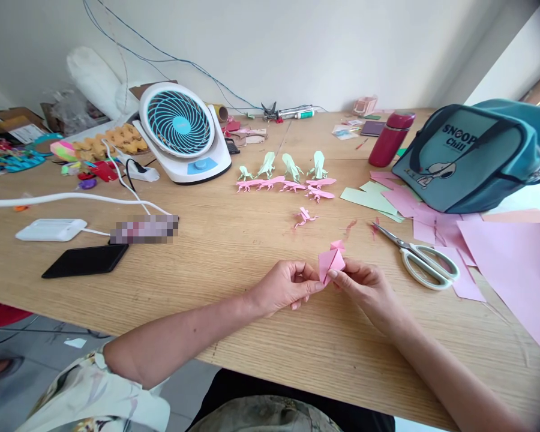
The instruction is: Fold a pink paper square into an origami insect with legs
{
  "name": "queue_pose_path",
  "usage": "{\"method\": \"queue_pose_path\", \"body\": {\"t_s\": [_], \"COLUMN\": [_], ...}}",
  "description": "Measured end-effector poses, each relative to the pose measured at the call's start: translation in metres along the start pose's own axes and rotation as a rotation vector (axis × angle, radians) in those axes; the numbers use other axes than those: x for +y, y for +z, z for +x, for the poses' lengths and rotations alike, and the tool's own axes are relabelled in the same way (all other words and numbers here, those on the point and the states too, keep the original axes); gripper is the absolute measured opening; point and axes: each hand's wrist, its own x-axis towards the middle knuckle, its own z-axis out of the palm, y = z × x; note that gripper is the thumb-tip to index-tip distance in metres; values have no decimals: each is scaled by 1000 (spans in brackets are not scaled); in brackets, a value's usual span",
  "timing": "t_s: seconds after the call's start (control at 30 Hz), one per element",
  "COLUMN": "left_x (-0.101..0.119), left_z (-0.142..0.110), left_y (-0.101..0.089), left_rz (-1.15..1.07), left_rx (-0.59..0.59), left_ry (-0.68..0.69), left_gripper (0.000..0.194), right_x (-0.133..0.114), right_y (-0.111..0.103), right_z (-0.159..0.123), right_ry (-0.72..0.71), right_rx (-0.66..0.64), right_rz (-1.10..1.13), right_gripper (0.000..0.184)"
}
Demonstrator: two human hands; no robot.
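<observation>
Head view is showing two bare hands meeting just above the near part of a wooden table (234, 252). The left hand (285, 287) is pinching the lower left edge of a folded pink paper piece (330, 261), fingers closed on it. The right hand (364, 287) is gripping the same piece from the right, fingertips (333, 275) pressing its lower corner. Just beyond, a small pink origami figure (305, 217) is lying alone. White-handled scissors (420, 258) are lying to the right, resting partly on pink paper sheets (517, 264). Farther back, green and pink origami figures (288, 174) are standing in a row. A white fan (182, 132), a red bottle (390, 138) and a teal bag (472, 156) are sitting toward the far edge.
</observation>
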Motion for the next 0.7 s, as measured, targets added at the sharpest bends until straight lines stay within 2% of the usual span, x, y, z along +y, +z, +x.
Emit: {"method": "queue_pose_path", "body": {"t_s": [0.17,0.3,0.37,0.53,0.7], "left_x": [-2,4,6,5,1], "left_z": [-1,-1,1,6,8], "left_y": [1,-3,-6,-8,-5], "left_rz": [81,202,226,155,87], "left_rx": [-20,31,58,89,105], "left_ry": [30,173,231,326,335], "left_gripper": [44,39,38,34,33], "right_x": [6,11,10,3,1], "right_y": [3,2,2,5,4], "right_z": [-1,-4,-6,-9,-7], "right_ry": [81,139,153,181,203], "right_rx": [-69,-83,-133,-226,-258], "right_rz": [104,67,6,-180,-219], "right_gripper": [37,34,31,26,28]}}
